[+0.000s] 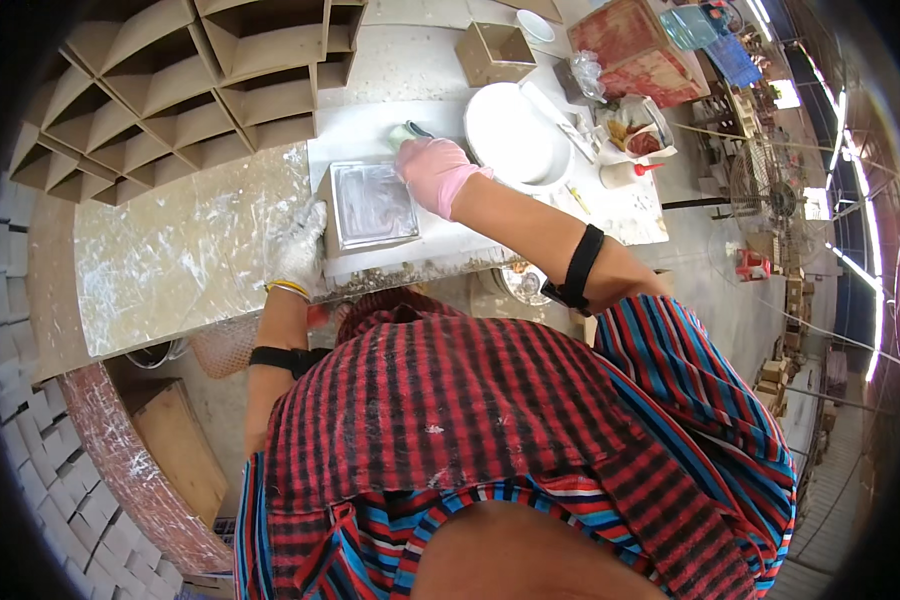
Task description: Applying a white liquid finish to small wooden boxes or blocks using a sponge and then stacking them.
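Observation:
A shallow brown box (328, 222) lies on the white work surface. Its recessed top panel (373, 205) is smeared with wet-looking white paste. My left hand (300, 248), in a whitish work glove, grips the box's left side, its fingertips partly hidden. Beyond the box's right far corner is my right hand (436, 176) in a pink glove. It is closed around a small pale green thing (406, 132) with a dark edge; the palm covers most of it, so its kind is unclear. Just right of that hand stands a round white tub (515, 132) of white paste.
Stacked brown open-fronted boxes (185, 85) rise at the far left. Behind the tub stand a small open box (495, 55) and a red-stained crate (630, 50). A bottle with a red nozzle (625, 175) and a white stick (560, 120) lie to the right.

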`<state>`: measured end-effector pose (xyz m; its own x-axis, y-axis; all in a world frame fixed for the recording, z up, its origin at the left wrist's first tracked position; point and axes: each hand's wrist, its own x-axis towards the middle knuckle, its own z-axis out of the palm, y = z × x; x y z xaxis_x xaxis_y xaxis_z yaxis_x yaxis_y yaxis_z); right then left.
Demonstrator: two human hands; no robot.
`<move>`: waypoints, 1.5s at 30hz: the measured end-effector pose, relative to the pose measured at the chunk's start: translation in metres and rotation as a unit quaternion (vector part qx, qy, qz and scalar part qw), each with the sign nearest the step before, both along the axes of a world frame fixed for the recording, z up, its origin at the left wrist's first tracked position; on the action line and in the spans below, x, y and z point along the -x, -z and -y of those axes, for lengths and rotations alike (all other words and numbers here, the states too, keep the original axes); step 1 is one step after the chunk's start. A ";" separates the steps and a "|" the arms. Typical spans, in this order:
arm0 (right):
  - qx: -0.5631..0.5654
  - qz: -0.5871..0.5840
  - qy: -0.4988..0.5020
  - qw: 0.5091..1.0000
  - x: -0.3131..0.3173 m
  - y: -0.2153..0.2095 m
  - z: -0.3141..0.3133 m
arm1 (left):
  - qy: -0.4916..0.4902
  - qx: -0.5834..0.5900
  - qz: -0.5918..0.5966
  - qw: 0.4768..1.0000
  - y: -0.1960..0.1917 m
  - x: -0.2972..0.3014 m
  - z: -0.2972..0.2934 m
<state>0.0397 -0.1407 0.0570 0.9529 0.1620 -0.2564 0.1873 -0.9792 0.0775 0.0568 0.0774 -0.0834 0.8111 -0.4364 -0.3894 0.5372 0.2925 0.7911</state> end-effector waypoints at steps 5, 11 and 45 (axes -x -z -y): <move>-0.044 -0.231 0.070 0.969 -0.001 -0.031 -0.011 | -0.004 -0.012 -0.019 1.000 0.005 0.002 -0.003; -0.335 -0.193 0.169 0.906 0.026 -0.018 0.023 | -0.008 -0.055 0.020 0.998 0.012 0.001 -0.003; -0.061 -0.275 -0.041 0.959 0.105 -0.311 -0.103 | 0.111 -0.562 0.459 0.679 -0.151 0.043 -0.089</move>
